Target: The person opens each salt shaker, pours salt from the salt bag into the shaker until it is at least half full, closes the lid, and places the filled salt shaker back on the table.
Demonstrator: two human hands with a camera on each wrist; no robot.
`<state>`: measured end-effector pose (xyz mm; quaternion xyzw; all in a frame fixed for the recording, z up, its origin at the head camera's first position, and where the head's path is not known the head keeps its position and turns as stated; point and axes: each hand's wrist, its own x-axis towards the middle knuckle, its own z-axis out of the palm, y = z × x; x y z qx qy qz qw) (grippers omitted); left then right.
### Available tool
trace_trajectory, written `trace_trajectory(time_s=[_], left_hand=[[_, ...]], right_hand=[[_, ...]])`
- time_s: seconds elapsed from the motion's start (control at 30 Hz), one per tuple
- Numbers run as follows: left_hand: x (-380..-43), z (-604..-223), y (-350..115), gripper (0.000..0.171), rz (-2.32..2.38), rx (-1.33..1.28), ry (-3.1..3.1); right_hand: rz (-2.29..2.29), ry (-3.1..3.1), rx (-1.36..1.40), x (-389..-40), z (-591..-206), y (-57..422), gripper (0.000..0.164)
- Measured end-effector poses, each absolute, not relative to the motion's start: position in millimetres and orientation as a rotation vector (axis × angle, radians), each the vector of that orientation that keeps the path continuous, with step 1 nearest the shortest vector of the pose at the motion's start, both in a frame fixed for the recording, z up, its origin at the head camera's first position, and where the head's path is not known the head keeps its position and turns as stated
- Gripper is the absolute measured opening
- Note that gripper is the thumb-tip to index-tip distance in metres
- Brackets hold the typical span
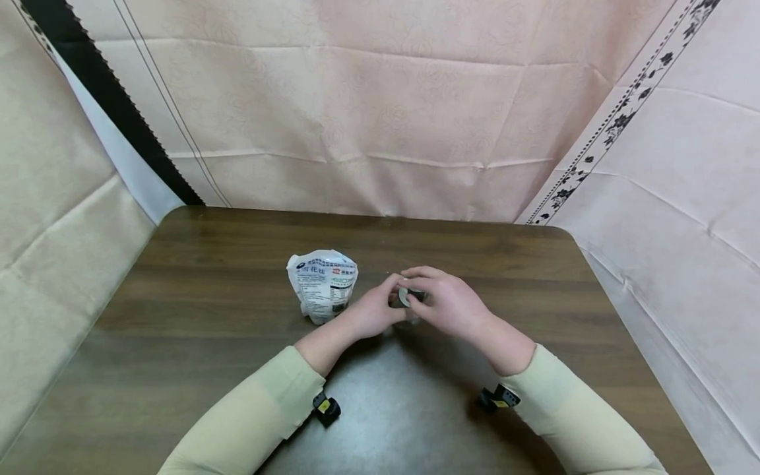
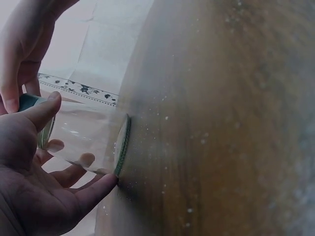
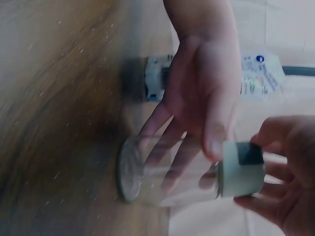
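A clear, straight-sided jar with a pale and dark green lid stands upright between my hands, its thick round base at the tabletop. My left hand is wrapped around the jar's side, thumb up near the lid and fingers spread down the far wall, as the left wrist view shows. From the other side, my right hand grips the lid between thumb and fingers. Both hands largely cover the jar in the head view. No contents show through its wall.
A white printed pouch stands just left of the left hand on the brown wooden table. Pale cloth hangs behind the table and on both sides. A small black camera sits at each wrist.
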<state>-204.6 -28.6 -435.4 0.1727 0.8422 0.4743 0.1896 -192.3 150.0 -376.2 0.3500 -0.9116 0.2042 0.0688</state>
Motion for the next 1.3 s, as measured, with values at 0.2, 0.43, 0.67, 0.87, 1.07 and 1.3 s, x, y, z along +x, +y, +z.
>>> trace_trajectory(time_s=[0.2,0.43,0.67,0.87,1.07,1.3], left_hand=[[-205,-439,-28,0.059,1.319,0.478,2.372],[-204,-441,-26,0.056,1.328,0.449,2.359],[-203,-441,-28,0.053,1.350,0.437,2.337],[-203,-443,-30,0.053,1.370,0.469,2.324],[-205,-442,-30,0.052,1.387,0.492,2.322],[-207,-437,-28,0.049,1.342,0.517,2.383]], right_hand=[[0.784,-2.678,1.214,-202,-388,161,0.027],[0.651,-2.774,1.002,-195,-382,157,0.032],[0.508,-2.793,0.730,-188,-371,140,0.024],[0.345,-2.747,0.690,-183,-373,131,0.023],[0.296,-2.710,0.734,-182,-372,129,0.019],[0.345,-2.723,0.821,-180,-367,135,0.014]])
